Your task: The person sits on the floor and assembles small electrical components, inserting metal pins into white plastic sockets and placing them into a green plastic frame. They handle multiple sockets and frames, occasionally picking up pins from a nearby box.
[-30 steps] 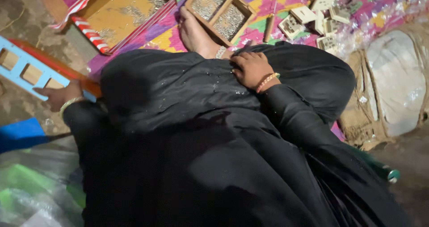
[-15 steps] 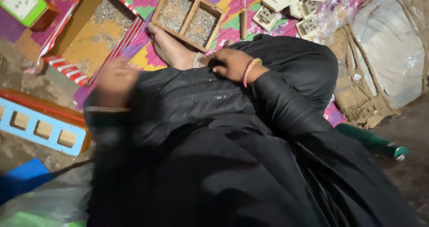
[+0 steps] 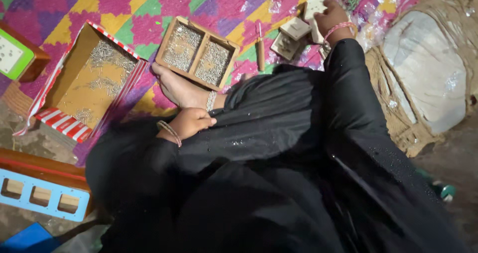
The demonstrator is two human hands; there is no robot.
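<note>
While seated on the patterned mat (image 3: 149,4), with a bare foot (image 3: 179,89) tucked just below the divided wooden tray (image 3: 198,54). Right hand (image 3: 331,21) stretched far forward to the heap of pale switch plates (image 3: 298,26), fingers curled down onto one plate – cannot tell whether really gripped or only touched. Left hand (image 3: 191,123) resting on the black cloth over the knee, fingers loosely bent together, holding nothing visible, probably just for support during the long reach. Small wooden-handled screwdriver (image 3: 260,46) lying on the mat between tray and plates, close to both, likely kept so for easy picking. Tray with two compartments, each full of small metal screws. Beside it, to the left, an open cardboard box (image 3: 89,79) with red-striped flaps – thin scattered layer of the same kind of metal pieces inside. Woven sack (image 3: 428,79) on the right, contents hidden.
</note>
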